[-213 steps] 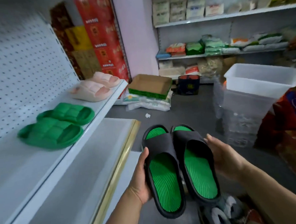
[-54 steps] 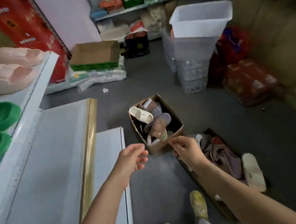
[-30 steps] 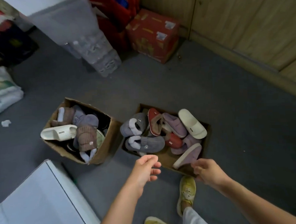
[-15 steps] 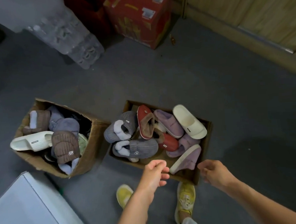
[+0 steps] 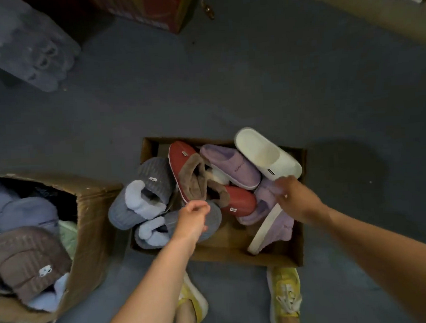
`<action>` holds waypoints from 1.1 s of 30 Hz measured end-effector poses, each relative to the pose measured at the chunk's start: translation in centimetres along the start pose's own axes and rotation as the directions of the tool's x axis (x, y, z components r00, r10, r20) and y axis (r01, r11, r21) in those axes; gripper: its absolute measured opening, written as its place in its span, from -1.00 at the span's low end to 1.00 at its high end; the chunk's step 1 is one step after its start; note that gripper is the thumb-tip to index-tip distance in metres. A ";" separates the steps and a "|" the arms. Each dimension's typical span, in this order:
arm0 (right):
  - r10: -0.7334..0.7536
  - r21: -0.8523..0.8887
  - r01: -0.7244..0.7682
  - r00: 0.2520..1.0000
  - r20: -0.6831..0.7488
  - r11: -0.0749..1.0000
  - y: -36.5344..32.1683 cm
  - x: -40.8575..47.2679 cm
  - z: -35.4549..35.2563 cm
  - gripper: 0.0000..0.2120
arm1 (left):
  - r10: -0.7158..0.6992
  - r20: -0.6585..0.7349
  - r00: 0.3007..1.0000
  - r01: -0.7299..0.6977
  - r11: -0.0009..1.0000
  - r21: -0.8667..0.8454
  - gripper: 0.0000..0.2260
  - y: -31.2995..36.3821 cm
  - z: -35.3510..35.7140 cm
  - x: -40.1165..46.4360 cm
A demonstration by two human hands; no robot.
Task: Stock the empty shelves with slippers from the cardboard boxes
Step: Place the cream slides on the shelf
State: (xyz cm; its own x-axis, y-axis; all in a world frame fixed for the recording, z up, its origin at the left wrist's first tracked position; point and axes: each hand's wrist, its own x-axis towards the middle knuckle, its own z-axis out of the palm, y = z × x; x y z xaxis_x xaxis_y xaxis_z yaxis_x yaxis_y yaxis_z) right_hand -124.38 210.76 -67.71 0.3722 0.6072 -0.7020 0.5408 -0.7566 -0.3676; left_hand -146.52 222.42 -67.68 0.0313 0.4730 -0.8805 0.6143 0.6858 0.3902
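An open cardboard box (image 5: 224,255) lies on the grey floor in front of my feet. It holds two grey ribbed slippers (image 5: 145,199), red slippers with brown fur (image 5: 182,160), purple slippers (image 5: 232,165) and a white slide (image 5: 266,156). My left hand (image 5: 195,217) hovers loosely curled over the nearer grey slipper and holds nothing. My right hand (image 5: 295,199) reaches over the purple slippers with fingers spread, close to the white slide's heel. A second cardboard box (image 5: 91,217) at the left holds a brown slipper (image 5: 27,260) and bluish-grey ones.
My yellow shoes (image 5: 285,291) stand right behind the centre box. A shrink-wrapped pack of bottles (image 5: 28,47) sits at the top left, a red carton (image 5: 154,8) at the top centre. A wooden wall base (image 5: 371,2) runs along the top right.
The slippers I held went out of view as I turned from the shelf to the floor boxes. Both empty hands have moved forward over the right-hand box, the right one reaching the purple slippers.
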 end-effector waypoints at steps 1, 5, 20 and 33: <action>-0.038 -0.083 0.038 0.999 -0.008 0.996 0.1 1.3 0.4 -0.63 | 0.035 -0.055 0.998 -0.033 0.999 0.030 -0.95 -0.1 -0.3 1.7; -0.104 -0.373 0.117 0.993 0.056 0.920 0.7 6.2 1.5 -0.35 | 0.126 -0.232 0.965 -0.089 0.982 0.165 -0.66 -0.6 -1.3 6.9; -0.016 -0.681 -0.015 0.999 -0.038 0.732 2.9 11.0 3.8 -0.51 | 0.027 -0.148 0.989 0.004 0.979 0.202 -0.56 -3.9 -1.2 14.6; 0.128 -0.143 -0.194 0.917 -0.378 0.970 5.4 4.7 4.3 -0.79 | -0.044 0.029 0.999 0.042 0.997 0.068 -0.72 -6.1 2.4 11.3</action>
State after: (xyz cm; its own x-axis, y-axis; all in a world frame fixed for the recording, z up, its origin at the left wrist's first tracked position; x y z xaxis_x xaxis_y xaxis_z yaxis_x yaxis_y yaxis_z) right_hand -122.99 208.51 -75.63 0.6954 0.5518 -0.4604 0.5606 -0.8174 -0.1329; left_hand -147.99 222.25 -80.62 0.0272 0.4258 -0.9044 0.6676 0.6656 0.3335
